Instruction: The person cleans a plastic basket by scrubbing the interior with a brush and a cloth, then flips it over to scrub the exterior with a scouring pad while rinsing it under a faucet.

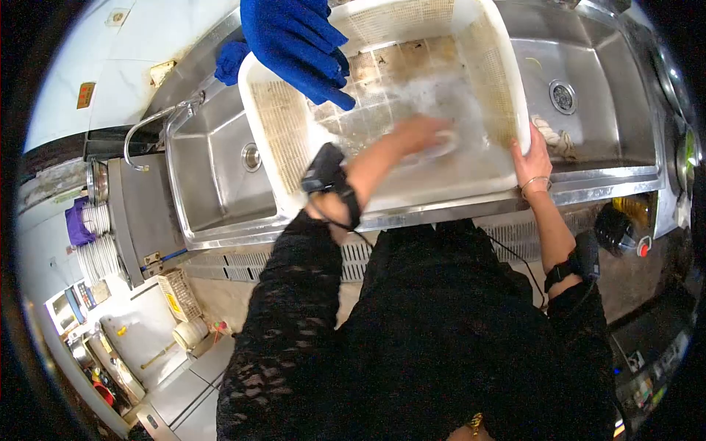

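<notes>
A large white plastic basket (507,95) with mesh sides and brown stains rests across the metal sinks. Inside it is my left hand (419,137), over the wet, sudsy bottom; its fingers are smeared by motion, with a small pale patch near the fingertips that I cannot make out. My right hand (534,158) is closed round the basket's right rim near the front corner. A blue cloth (294,48) hangs over the basket's back left part. Dark devices are strapped to both wrists.
The left sink basin (220,158) has a curved faucet (132,143); the right basin (603,95) holds a pale cloth (557,140) beside the basket. More blue cloth (232,62) lies behind the left basin. Stacked white dishes (95,246) stand left, and a dark bottle (616,229) at the right.
</notes>
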